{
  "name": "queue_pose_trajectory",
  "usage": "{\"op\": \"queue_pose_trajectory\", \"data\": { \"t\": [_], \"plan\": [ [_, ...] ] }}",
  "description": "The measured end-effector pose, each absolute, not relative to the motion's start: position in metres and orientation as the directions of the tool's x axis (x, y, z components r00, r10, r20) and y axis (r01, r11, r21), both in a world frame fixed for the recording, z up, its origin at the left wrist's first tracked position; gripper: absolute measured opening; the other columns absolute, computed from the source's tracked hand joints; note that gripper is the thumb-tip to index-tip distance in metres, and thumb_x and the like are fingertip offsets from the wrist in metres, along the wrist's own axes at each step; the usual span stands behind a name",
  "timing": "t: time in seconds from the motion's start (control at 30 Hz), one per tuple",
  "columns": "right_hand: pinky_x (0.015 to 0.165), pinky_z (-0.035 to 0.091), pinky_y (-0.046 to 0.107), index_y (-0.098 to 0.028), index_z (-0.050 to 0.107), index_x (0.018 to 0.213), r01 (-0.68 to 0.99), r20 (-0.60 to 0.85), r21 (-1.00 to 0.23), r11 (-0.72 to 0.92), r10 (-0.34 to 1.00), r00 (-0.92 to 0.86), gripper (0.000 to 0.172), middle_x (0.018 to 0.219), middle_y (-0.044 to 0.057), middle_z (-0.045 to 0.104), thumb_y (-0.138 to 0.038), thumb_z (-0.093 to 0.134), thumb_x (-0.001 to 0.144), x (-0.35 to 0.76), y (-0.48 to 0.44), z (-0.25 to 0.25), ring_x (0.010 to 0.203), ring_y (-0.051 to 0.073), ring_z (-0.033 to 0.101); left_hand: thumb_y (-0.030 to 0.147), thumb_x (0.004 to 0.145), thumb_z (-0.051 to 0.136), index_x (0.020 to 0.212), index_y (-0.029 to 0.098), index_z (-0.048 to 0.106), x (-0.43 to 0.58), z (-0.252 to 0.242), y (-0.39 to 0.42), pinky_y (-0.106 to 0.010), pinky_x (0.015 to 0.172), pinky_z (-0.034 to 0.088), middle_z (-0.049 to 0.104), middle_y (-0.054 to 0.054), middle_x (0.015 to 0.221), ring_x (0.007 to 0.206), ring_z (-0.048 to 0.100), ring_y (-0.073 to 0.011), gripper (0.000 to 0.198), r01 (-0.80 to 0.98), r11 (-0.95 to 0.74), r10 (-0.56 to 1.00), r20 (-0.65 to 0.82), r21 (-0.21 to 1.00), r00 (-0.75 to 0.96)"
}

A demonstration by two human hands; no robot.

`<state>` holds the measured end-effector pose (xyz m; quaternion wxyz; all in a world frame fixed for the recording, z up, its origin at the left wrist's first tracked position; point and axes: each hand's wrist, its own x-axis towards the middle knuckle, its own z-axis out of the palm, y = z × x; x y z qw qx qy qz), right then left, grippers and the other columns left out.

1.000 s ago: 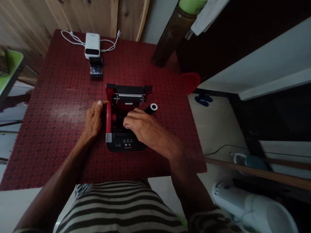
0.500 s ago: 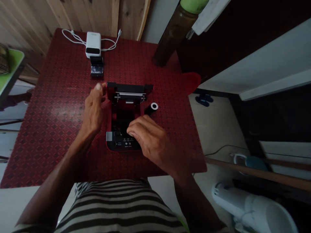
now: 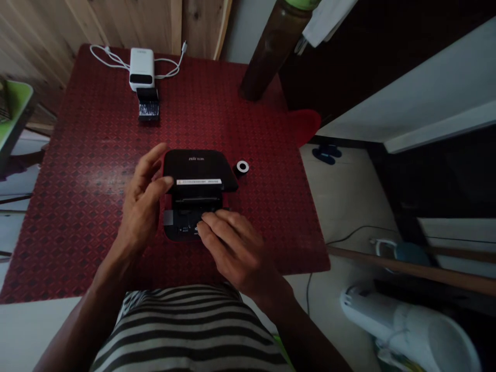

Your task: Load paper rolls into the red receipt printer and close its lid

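On the table sits a small printer (image 3: pixel 182 219) with a dark front panel and a black lid (image 3: pixel 197 168), tilted partly raised over its body. My left hand (image 3: pixel 141 199) is at the lid's left side, thumb on its front corner and index finger along the edge. The fingers of my right hand (image 3: pixel 234 248) rest on the printer's front panel, slightly bent, covering its right part. A black roll with a white-ringed core (image 3: pixel 242 167) lies just right of the lid. The lid hides most of the printer's inside.
A white power bank (image 3: pixel 141 67) with a white cable (image 3: pixel 170 70) stands at the back left of the red patterned table (image 3: pixel 93 237). In front of it is a small open black case (image 3: pixel 148 106). A tall brown bottle (image 3: pixel 267 57) stands at the back right.
The printer's lid has swung down from upright toward me, covering the inside. My left hand has followed it, and my right fingers have spread out over the front panel.
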<state>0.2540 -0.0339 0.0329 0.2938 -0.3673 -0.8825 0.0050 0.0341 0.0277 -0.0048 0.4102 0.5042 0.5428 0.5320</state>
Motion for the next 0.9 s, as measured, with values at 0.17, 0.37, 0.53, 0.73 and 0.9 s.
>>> {"op": "queue_pose_trajectory", "data": {
  "t": [0.17,0.37,0.53,0.73,0.9],
  "plan": [
    [0.093,0.067,0.040,-0.020,0.081,0.119,0.669,0.531,-0.206,0.714,0.656,-0.537,0.026,0.120,0.009,0.090,-0.004,0.062,0.112,0.254,-0.035,0.033,0.111,0.024,0.080,0.045,0.096,0.088,0.169,0.038,0.061,0.029,-0.015,-0.001,-0.057,0.139,0.047,0.057,-0.007,0.181,0.171,0.050,-0.0390,0.079,-0.056,0.092,0.989,-0.098,0.994,-0.111],
    [0.115,0.065,0.051,-0.023,0.080,0.120,0.708,0.463,-0.336,0.622,0.763,-0.451,0.019,0.149,0.015,0.083,-0.012,0.067,0.112,0.258,-0.029,0.037,0.143,0.031,0.077,0.049,0.098,0.088,0.163,0.034,0.068,0.028,-0.011,-0.001,-0.056,0.133,0.054,0.066,-0.009,0.173,0.162,0.062,-0.0391,0.070,-0.101,0.116,0.992,-0.120,0.988,-0.032],
    [0.118,0.063,0.050,-0.021,0.078,0.130,0.677,0.403,-0.419,0.605,0.792,-0.458,0.022,0.142,0.012,0.087,-0.013,0.066,0.113,0.260,-0.025,0.042,0.138,0.029,0.080,0.045,0.099,0.088,0.162,0.033,0.070,0.026,-0.010,0.000,-0.056,0.138,0.049,0.065,-0.008,0.174,0.165,0.058,-0.0387,0.066,-0.059,0.091,0.996,-0.092,0.994,-0.012],
    [0.119,0.065,0.048,-0.018,0.076,0.130,0.647,0.440,-0.436,0.626,0.775,-0.454,0.019,0.139,0.013,0.088,-0.014,0.068,0.113,0.261,-0.023,0.038,0.136,0.029,0.081,0.047,0.097,0.091,0.161,0.032,0.071,0.028,-0.008,-0.001,-0.057,0.136,0.051,0.068,-0.008,0.170,0.162,0.061,-0.0389,0.069,-0.078,0.114,0.992,-0.118,0.990,-0.045],
    [0.119,0.066,0.054,-0.024,0.065,0.154,0.578,0.529,-0.565,0.589,0.796,-0.294,0.046,0.149,0.015,0.081,-0.012,0.069,0.110,0.268,-0.034,0.026,0.143,0.030,0.077,0.048,0.100,0.090,0.160,0.035,0.073,0.025,0.001,-0.015,-0.057,0.136,0.052,0.069,-0.007,0.170,0.161,0.062,-0.0396,0.065,-0.087,0.156,0.985,-0.161,0.984,-0.060]
  ]
}}
